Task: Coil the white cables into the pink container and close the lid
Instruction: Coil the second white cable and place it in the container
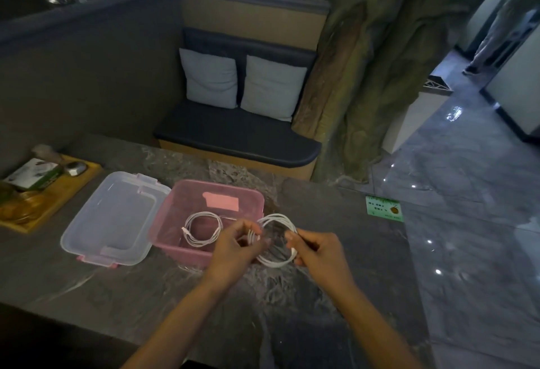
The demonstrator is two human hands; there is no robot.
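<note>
A: How much of the work is done?

B: One coiled cable point(201, 230) is already laid inside the pink container point(187, 249), just left of the left hand point(238, 247). A second white cable point(279, 241) is held in the air as a round coil between both hands, above the near right corner of the container. It is not yet put in.

A: And the lid?

B: The clear lid point(115, 219) is laid flat on the counter point(336, 222), further left of the hands, touching the container side. The closing is still left to be done.

A: How are the hands placed?

B: Both forearms are stretched forward. The left hand is pinched on the left side of the coil, and the right hand point(317, 247) is closed on its right side. The hands are kept a little apart, with the loop between them.

A: Anything else near?

B: A wooden tray point(73, 190) is seen far left of the hands.
</note>
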